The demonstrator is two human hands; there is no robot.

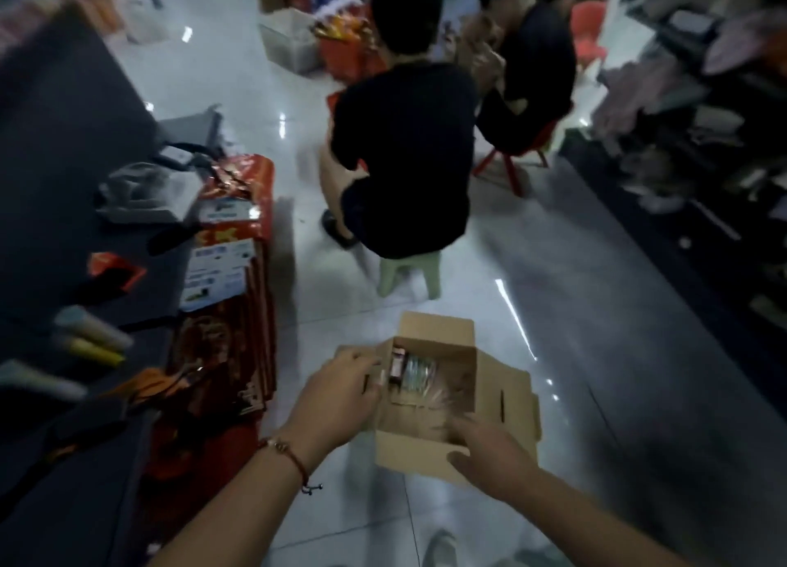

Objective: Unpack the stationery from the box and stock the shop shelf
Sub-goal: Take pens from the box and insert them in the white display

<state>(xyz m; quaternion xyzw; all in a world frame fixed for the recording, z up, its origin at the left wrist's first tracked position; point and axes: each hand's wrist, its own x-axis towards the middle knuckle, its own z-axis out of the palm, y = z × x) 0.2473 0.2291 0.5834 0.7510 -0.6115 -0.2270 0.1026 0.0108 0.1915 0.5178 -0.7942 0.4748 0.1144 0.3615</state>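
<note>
On the shop floor (255,98), the left hand (340,400) and right hand (489,456) grip the open box (489,396), which is best carried level so the stationery (413,373) stays inside.

1. There is one view only, from a camera worn on the person's head, so no second view shares any part of the scene.
2. It faces forward and steeply down onto the pale tiled floor (238,77), with both forearms entering from the bottom edge.
3. The nearest things lie low in the frame: the left hand (340,400), the right hand (489,460) and the open cardboard box (443,396) between them.
4. Farther up the frame sits a person on a green stool (409,275), seen from behind.
5. The lens is wide (edges bend and blur), taking in a dark counter (64,141) at left and shelving (702,119) at right.
</note>
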